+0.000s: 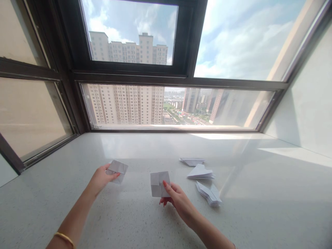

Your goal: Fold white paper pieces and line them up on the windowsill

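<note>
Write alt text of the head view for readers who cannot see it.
A person's left hand holds a folded paper square and the right hand a second square, over a pale ledge. More folded paper lies to the right; dark-framed windows behind show tall buildings.

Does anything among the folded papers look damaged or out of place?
Nothing stands out. The left hand holds a pale folded-paper square, the right hand another; the white folded-paper pieces at right lie at differing angles, no tear visible.
</note>
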A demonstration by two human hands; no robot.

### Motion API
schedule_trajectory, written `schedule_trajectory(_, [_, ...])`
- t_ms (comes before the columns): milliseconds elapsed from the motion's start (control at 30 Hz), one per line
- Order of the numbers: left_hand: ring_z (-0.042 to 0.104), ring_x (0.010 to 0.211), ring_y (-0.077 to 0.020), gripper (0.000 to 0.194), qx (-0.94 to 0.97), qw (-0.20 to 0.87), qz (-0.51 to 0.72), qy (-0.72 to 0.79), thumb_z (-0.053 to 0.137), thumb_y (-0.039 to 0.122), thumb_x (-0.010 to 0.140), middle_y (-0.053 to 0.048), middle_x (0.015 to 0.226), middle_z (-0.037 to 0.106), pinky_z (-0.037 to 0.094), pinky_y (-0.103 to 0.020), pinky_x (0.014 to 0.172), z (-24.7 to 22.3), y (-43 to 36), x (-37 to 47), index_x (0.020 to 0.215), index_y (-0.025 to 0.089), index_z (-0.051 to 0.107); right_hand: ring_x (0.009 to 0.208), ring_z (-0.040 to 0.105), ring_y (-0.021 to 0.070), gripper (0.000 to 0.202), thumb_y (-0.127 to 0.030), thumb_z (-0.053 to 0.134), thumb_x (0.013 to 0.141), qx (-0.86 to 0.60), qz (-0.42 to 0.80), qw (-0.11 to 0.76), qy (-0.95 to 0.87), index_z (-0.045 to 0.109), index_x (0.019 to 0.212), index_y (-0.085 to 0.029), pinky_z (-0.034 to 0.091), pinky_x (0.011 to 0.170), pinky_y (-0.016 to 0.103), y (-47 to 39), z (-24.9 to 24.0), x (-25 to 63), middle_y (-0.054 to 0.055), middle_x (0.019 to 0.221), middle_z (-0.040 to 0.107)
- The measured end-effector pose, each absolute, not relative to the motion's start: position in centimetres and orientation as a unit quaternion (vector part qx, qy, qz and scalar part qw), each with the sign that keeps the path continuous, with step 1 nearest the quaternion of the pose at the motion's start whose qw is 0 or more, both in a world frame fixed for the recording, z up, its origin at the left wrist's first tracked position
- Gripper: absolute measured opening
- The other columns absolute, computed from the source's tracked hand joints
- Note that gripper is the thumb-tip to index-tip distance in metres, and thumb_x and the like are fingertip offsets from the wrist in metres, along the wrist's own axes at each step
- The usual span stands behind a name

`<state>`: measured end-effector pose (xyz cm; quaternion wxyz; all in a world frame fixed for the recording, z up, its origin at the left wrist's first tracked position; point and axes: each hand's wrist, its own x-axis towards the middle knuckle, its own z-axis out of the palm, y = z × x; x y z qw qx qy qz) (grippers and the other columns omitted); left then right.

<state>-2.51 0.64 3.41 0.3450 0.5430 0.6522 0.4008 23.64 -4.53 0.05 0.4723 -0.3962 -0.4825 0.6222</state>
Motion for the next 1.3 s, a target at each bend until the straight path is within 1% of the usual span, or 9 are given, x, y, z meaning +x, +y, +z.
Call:
schedule_trajectory(67, [0.061, 0.077, -0.0242, 0.054, 0.543, 0.430, 0.381, 0.612, 0.070, 0.040, 0.048, -0.006, 0.083, 0.067, 0.046, -0.028, 0.061, 3.9, -0.3, -0.3, 0.094, 0.015, 0.058, 0.048, 0.051, 0.0105, 0.051, -0.064, 0.051, 0.064, -0.395, 0.627, 0.467, -0.482, 0.055, 0.073, -0.013, 0.038, 0.046, 0.023, -4.6, 0.0, 23.6, 0.000, 0.061, 0.054])
schedule_trajectory(133, [0.060, 0.077, -0.0226, 0.051, 0.552, 0.495, 0.352, 0.570, 0.070, 0.040, 0.051, -0.006, 0.086, 0.066, 0.045, -0.026, 0.059, 3.9, -1.2, 1.9, 0.094, 0.015, 0.058, 0.045, 0.049, 0.0097, 0.052, -0.064, 0.049, 0.065, -0.394, 0.626, 0.461, -0.491, 0.055, 0.070, -0.013, 0.038, 0.044, 0.023, -4.5, -0.1, 23.7, -0.001, 0.057, 0.053])
schedule_trajectory(333, [0.058, 0.068, -0.0174, 0.046, 0.540, 0.648, 0.308, 0.440, 0.073, 0.035, 0.053, -0.003, 0.074, 0.065, 0.041, -0.022, 0.056, 1.8, -2.6, 6.1, 0.091, 0.014, 0.060, 0.038, 0.034, 0.0046, 0.048, -0.062, 0.050, 0.067, -0.410, 0.588, 0.470, -0.515, 0.051, 0.061, -0.014, 0.028, 0.035, 0.018, -4.4, 0.1, 23.8, -0.006, 0.048, 0.041])
schedule_trajectory(467, [0.057, 0.067, -0.0153, 0.048, 0.499, 0.699, 0.307, 0.410, 0.072, 0.031, 0.055, -0.004, 0.078, 0.064, 0.042, -0.023, 0.058, 1.2, -2.8, 6.5, 0.098, 0.014, 0.058, 0.038, 0.039, 0.0056, 0.043, -0.058, 0.053, 0.067, -0.399, 0.587, 0.469, -0.525, 0.053, 0.072, -0.015, 0.032, 0.034, 0.018, -4.3, 0.4, 24.0, -0.004, 0.052, 0.048])
schedule_trajectory(567, [0.057, 0.067, -0.0144, 0.052, 0.468, 0.707, 0.330, 0.415, 0.071, 0.026, 0.056, -0.005, 0.081, 0.065, 0.044, -0.024, 0.061, 1.2, -2.9, 6.9, 0.103, 0.014, 0.055, 0.037, 0.044, 0.0065, 0.044, -0.054, 0.059, 0.064, -0.394, 0.577, 0.490, -0.521, 0.049, 0.084, -0.016, 0.033, 0.032, 0.017, -4.0, 0.4, 24.2, -0.003, 0.056, 0.055])
schedule_trajectory(767, [0.059, 0.068, -0.0143, 0.044, 0.459, 0.675, 0.395, 0.422, 0.066, 0.028, 0.061, -0.006, 0.086, 0.065, 0.046, -0.026, 0.064, 1.3, -3.3, 8.3, 0.101, 0.016, 0.054, 0.030, 0.045, 0.0072, 0.045, -0.052, 0.061, 0.063, -0.395, 0.579, 0.501, -0.508, 0.039, 0.083, -0.018, 0.030, 0.026, 0.015, -4.0, 0.2, 24.2, -0.006, 0.048, 0.054])
schedule_trajectory(1000, [0.058, 0.058, -0.0125, 0.049, 0.450, 0.643, 0.430, 0.447, 0.073, 0.026, 0.055, -0.001, 0.065, 0.065, 0.046, -0.025, 0.061, 1.1, -3.4, 8.9, 0.099, 0.014, 0.054, 0.030, 0.044, 0.0063, 0.047, -0.053, 0.062, 0.061, -0.400, 0.585, 0.481, -0.516, 0.038, 0.082, -0.019, 0.030, 0.025, 0.014, -4.4, 0.1, 24.0, -0.005, 0.051, 0.056])
schedule_trajectory(1167, [0.059, 0.060, -0.0138, 0.048, 0.458, 0.638, 0.436, 0.439, 0.065, 0.042, 0.063, -0.004, 0.071, 0.065, 0.047, -0.026, 0.061, 0.5, -3.1, 8.7, 0.100, 0.013, 0.054, 0.032, 0.045, 0.0059, 0.045, -0.053, 0.060, 0.064, -0.391, 0.569, 0.498, -0.525, 0.040, 0.085, -0.018, 0.033, 0.027, 0.015, -4.0, -0.2, 24.1, -0.005, 0.054, 0.057])
schedule_trajectory(1300, [0.059, 0.065, -0.0146, 0.048, 0.483, 0.646, 0.434, 0.401, 0.056, 0.050, 0.069, -0.005, 0.081, 0.065, 0.047, -0.025, 0.060, 0.6, -3.3, 8.8, 0.103, 0.016, 0.054, 0.030, 0.042, 0.0055, 0.045, -0.055, 0.059, 0.064, -0.403, 0.546, 0.492, -0.545, 0.040, 0.084, -0.019, 0.029, 0.026, 0.014, -3.9, -0.5, 24.2, -0.007, 0.050, 0.054])
